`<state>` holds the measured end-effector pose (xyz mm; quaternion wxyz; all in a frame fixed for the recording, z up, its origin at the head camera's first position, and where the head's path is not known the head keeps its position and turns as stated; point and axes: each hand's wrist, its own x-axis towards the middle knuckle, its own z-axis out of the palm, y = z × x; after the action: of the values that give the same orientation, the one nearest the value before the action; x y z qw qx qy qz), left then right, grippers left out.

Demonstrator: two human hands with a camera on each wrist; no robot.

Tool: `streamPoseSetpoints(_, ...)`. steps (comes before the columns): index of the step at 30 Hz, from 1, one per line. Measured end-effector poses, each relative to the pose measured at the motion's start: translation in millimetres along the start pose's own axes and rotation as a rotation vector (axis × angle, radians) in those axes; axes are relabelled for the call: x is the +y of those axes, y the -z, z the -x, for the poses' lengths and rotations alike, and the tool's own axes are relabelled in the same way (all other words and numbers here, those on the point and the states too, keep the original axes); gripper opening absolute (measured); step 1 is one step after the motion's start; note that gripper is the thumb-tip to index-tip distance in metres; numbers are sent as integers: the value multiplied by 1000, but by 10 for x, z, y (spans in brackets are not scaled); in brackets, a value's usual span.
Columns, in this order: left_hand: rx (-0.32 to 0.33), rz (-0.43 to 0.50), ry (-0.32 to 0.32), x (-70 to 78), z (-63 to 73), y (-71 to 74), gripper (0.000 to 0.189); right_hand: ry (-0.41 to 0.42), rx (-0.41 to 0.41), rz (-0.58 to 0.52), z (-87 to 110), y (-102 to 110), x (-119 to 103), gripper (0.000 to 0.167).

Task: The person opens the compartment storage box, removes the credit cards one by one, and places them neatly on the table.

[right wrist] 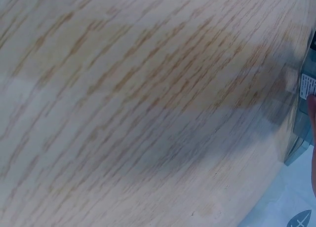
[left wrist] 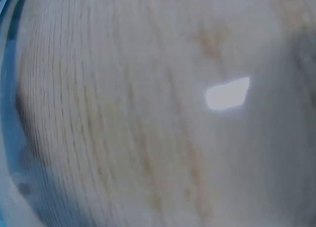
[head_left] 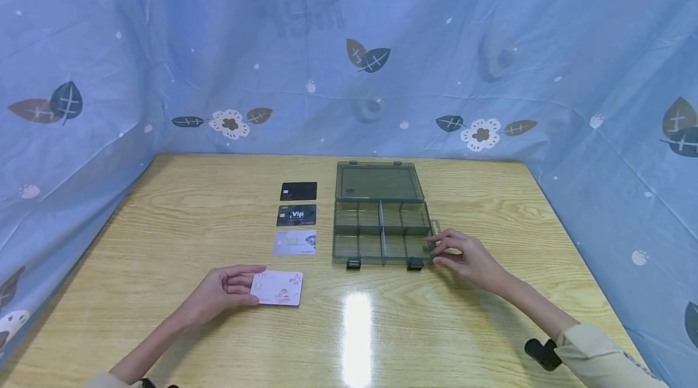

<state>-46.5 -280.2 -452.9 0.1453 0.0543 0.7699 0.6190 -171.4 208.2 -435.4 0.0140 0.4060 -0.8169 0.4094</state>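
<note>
My left hand [head_left: 220,292] pinches the left edge of a pale pink VIP card [head_left: 278,288] with flower prints, thumb below and fingers above. Over the wooden table, this card overlaps the spot nearest me in a column with a silver card [head_left: 295,242], a dark grey Vip card [head_left: 297,215] and a black card [head_left: 299,191]. To their right lies a smoky see-through compartment box [head_left: 357,230], its lid [head_left: 378,182] folded back. Curled fingers of my right hand [head_left: 463,256] hold its right side wall, near a white label [right wrist: 307,86] in the right wrist view.
The wooden table [head_left: 191,212] meets blue patterned cloth [head_left: 305,30] at the back and sides. Two dark latches stick out of the box's front, including the left latch [head_left: 353,264]. A bright light reflection [head_left: 357,339] shows on the table's front part.
</note>
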Motion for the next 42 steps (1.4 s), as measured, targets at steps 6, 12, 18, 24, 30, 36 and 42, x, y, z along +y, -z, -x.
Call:
streamPoseSetpoints(6,3,-18,6,-3,-48,26,66,53,27,95,-7,-7,15,18)
streamPoseSetpoints(12,5,-36,13,-4,-109,36,66,58,30,108,-4,-11,22,18)
streamPoseSetpoints(18,-3,-45,19,-14,-168,21,66,42,22,86,0,-11,16,17)
streamPoseSetpoints(24,-13,-50,17,-4,-230,-6,67,12,10,43,9,-11,11,15)
streamPoseSetpoints(30,-14,-65,18,-5,-269,-14,66,2,7,36,7,-12,9,15)
streamPoseSetpoints(36,-21,-64,2,-3,-287,-27,65,36,25,88,3,-15,25,18)
streamPoseSetpoints(42,-7,-103,-61,-3,-282,-60,60,31,23,51,-7,-13,-24,18)
